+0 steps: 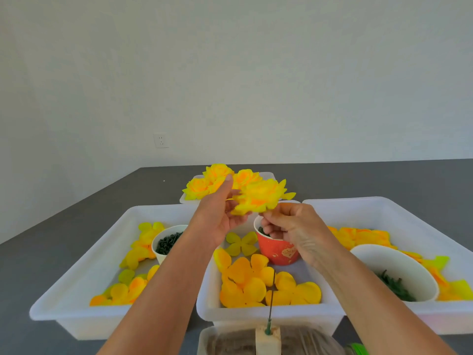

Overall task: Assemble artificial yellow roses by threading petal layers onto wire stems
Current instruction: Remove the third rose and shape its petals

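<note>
A partly built yellow rose (259, 197) is held up above the middle tray (256, 312). My left hand (220, 213) holds the rose's left edge with thumb and fingers. My right hand (289, 224) pinches the underside of the rose from below, fingers curled. A thin dark wire stem (271, 295) stands upright in a wooden block (267, 340) at the near edge. Loose yellow-orange petal layers (256, 283) lie in the middle tray.
A red paper cup (277, 248) stands behind my right hand. The left tray (84, 254) holds petals and a white cup of dark parts (167, 242). The right tray (419, 226) holds petals and a white bowl (394, 267). Finished roses (217, 179) fill a far tray.
</note>
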### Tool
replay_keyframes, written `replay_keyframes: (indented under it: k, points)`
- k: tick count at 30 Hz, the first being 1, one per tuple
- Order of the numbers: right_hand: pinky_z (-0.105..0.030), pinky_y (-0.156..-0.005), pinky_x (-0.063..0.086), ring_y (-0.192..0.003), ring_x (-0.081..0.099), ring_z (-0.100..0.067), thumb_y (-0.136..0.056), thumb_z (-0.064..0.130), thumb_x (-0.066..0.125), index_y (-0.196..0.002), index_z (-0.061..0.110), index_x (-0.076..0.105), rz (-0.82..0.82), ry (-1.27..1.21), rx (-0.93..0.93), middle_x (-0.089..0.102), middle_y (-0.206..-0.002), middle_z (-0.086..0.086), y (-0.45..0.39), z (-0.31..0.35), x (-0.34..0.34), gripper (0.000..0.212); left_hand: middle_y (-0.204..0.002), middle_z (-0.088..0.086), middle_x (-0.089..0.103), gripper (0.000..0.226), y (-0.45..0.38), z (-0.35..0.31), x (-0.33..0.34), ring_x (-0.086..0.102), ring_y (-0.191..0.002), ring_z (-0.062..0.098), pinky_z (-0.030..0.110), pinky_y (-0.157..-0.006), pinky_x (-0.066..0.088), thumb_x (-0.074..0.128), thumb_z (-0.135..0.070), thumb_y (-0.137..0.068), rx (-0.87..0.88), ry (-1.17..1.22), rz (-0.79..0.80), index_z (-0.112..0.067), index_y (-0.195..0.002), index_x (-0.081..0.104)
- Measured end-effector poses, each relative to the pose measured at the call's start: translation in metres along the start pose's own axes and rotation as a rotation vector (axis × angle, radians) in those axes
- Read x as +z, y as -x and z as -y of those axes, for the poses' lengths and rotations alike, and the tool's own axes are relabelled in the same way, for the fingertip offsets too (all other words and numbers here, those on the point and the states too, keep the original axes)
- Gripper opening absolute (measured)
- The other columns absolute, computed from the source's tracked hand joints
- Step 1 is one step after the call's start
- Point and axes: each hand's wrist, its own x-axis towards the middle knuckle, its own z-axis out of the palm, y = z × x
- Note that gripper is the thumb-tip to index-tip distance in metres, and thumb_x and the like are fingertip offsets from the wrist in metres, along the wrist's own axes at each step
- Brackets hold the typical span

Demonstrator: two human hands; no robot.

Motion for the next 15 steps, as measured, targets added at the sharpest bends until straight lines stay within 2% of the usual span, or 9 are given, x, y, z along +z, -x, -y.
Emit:
replay_keyframes:
  k: [2,4,7,9,11,15]
  points:
    - [-0.018,-0.050,0.050,-0.052,0.062,-0.008,-0.087,0.007,0.061,-0.077,0.009,0.068,-0.024,-0.182,0.083,0.068,-0.061,-0.001,-0.012,0.002,0.004,0.012,-0.080,0.015,0.063,0.033,-0.006,-0.001,-0.001,0.065,-0.054,0.018,0.020,-0.045,0.051,0.050,-0.036,-0.093,-0.002,0.108,0.010,-0.003,-0.097,0.057]
    - [-0.018,-0.049,0.050,-0.050,0.061,-0.007,-0.088,0.006,0.060,-0.079,0.008,0.066,-0.030,-0.241,0.106,0.067,-0.059,0.001,-0.024,0.003,0.009,0.012,-0.076,0.016,0.064,0.029,-0.012,-0.002,-0.003,0.065,-0.053,0.017,0.021,-0.046,0.052,0.054,-0.032,-0.092,-0.003,0.153,0.017,-0.004,-0.095,0.058]
    - [-0.016,-0.049,0.049,-0.049,0.061,-0.005,-0.088,0.006,0.060,-0.078,0.008,0.065,-0.028,-0.161,0.040,0.066,-0.057,0.002,-0.041,0.000,0.017,0.012,-0.064,0.011,0.064,0.019,-0.022,-0.004,-0.008,0.062,-0.050,0.017,0.020,-0.045,0.052,0.056,-0.026,-0.091,-0.025,0.153,0.014,-0.008,-0.087,0.060]
    - [-0.016,-0.051,0.049,-0.051,0.061,-0.006,-0.087,0.006,0.063,-0.077,0.008,0.067,-0.017,-0.080,-0.014,0.067,-0.060,0.000,-0.049,-0.006,0.019,0.010,-0.061,0.009,0.064,0.011,-0.031,-0.005,-0.013,0.060,-0.049,0.016,0.019,-0.045,0.051,0.054,-0.015,-0.092,-0.030,0.171,-0.004,-0.010,-0.084,0.059]
    - [-0.018,-0.053,0.051,-0.053,0.062,-0.008,-0.084,0.006,0.066,-0.076,0.008,0.068,0.005,-0.037,-0.041,0.068,-0.063,-0.002,-0.053,-0.015,0.020,0.008,-0.060,0.004,0.064,0.014,-0.041,-0.004,-0.020,0.057,-0.050,0.012,0.017,-0.044,0.049,0.051,-0.005,-0.092,0.004,0.141,-0.024,-0.012,-0.084,0.061]
    - [-0.018,-0.052,0.051,-0.052,0.062,-0.010,-0.080,0.001,0.067,-0.074,0.009,0.069,0.044,-0.092,-0.023,0.068,-0.061,-0.003,-0.058,-0.034,0.024,0.010,-0.076,0.009,0.061,0.023,-0.056,0.003,-0.031,0.057,-0.051,0.013,0.018,-0.041,0.046,0.047,0.005,-0.090,0.091,0.061,-0.037,-0.006,-0.106,0.060]
